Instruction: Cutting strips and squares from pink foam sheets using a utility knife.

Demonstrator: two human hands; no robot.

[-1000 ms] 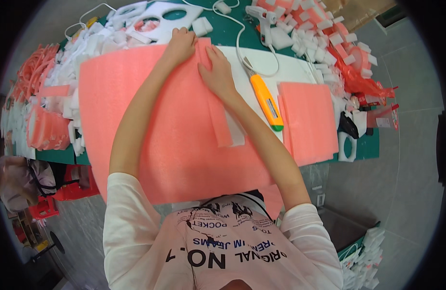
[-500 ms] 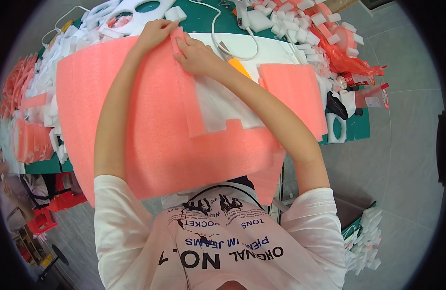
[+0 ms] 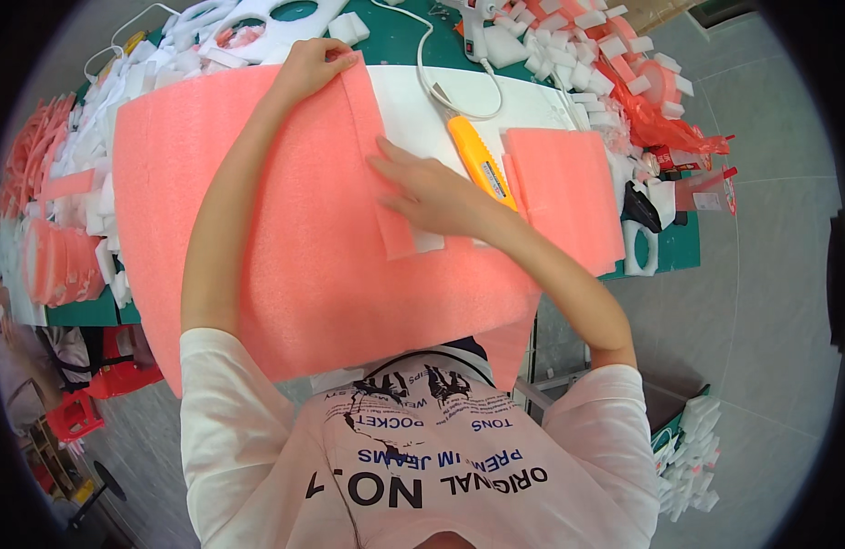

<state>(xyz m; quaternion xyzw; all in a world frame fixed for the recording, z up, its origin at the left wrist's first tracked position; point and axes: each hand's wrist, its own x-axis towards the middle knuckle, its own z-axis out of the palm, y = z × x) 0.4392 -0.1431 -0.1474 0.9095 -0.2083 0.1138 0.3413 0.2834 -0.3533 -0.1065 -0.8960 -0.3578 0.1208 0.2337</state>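
Note:
A large pink foam sheet [image 3: 258,210] covers most of the table and hangs over its near edge. Along its right side lies a narrow pink strip [image 3: 372,137], seemingly a folded edge. At the strip's far end, my left hand [image 3: 314,71] is closed, pinching the foam between thumb and fingers. My right hand [image 3: 432,194] rests lower on the strip, fingers stretched out and slightly blurred. Just beyond it, a yellow utility knife [image 3: 482,163] with its blade showing lies on a white board [image 3: 523,96]. A smaller stack of pink foam [image 3: 569,188] sits to the right.
A white corded tool like a glue gun [image 3: 476,32] lies at the back, its cable [image 3: 422,55] looping near the knife. White foam offcuts [image 3: 189,59] and pink foam pieces [image 3: 61,261] crowd the left. A red plastic bag [image 3: 656,114] lies at the right.
My right hand has moved from the strip's far end toward me along it. The strip now lies flatter, and the utility knife is uncovered. My left hand stays at the far edge.

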